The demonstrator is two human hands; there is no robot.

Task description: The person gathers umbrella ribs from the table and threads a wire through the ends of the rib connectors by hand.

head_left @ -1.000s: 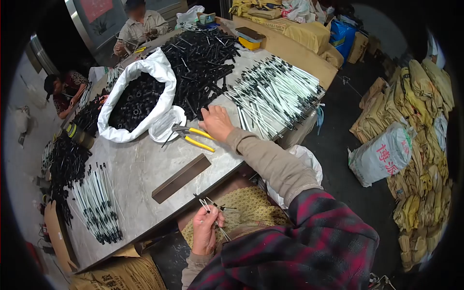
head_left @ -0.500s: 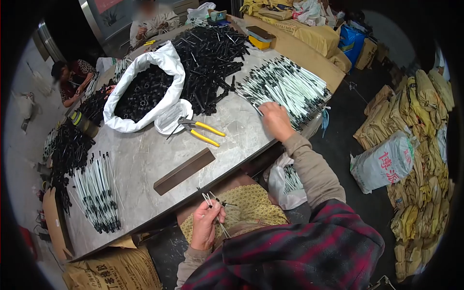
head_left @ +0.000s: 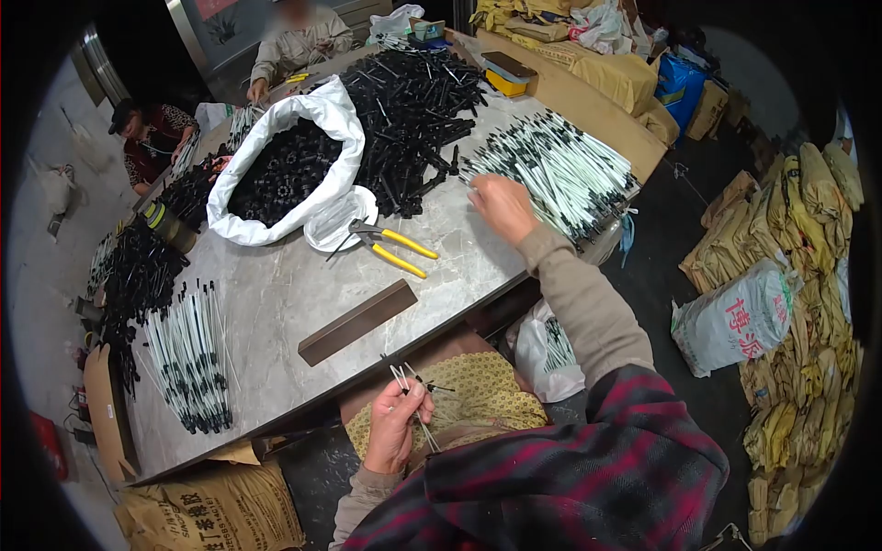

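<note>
The counter (head_left: 276, 303) is a pale grey, marble-patterned slab, long and crowded. The left hand (head_left: 397, 424) sits low in front of it, over a yellow patterned lap cloth (head_left: 487, 395), its grip closed around a small bunch of thin white rods (head_left: 411, 397) that fan upward from the fingers. The right hand (head_left: 501, 207) reaches across the counter and rests on the near edge of a wide pile of white rods with black tips (head_left: 560, 170); the fingers curl onto the rods, but I cannot tell whether any is actually pinched.

Just beside that hand lie yellow-handled pliers (head_left: 395, 248), and nearer the counter's front edge a dark brown flat bar (head_left: 358, 321). A white sack (head_left: 276, 174) stands open, full of small black parts, with a clear plastic bag (head_left: 335, 219) against it. Behind it spreads a heap of loose black sticks (head_left: 413, 101). A second bundle of black-tipped rods (head_left: 188, 354) lies at the left end, next to more black pieces (head_left: 129, 285).

Two other people (head_left: 294, 37) (head_left: 152, 142) sit at the far side. On the dark floor to the right stand a printed white sack (head_left: 735, 317) and stacks of yellow-brown paper bags (head_left: 808, 275); another brown bag (head_left: 211, 514) leans below the counter.
</note>
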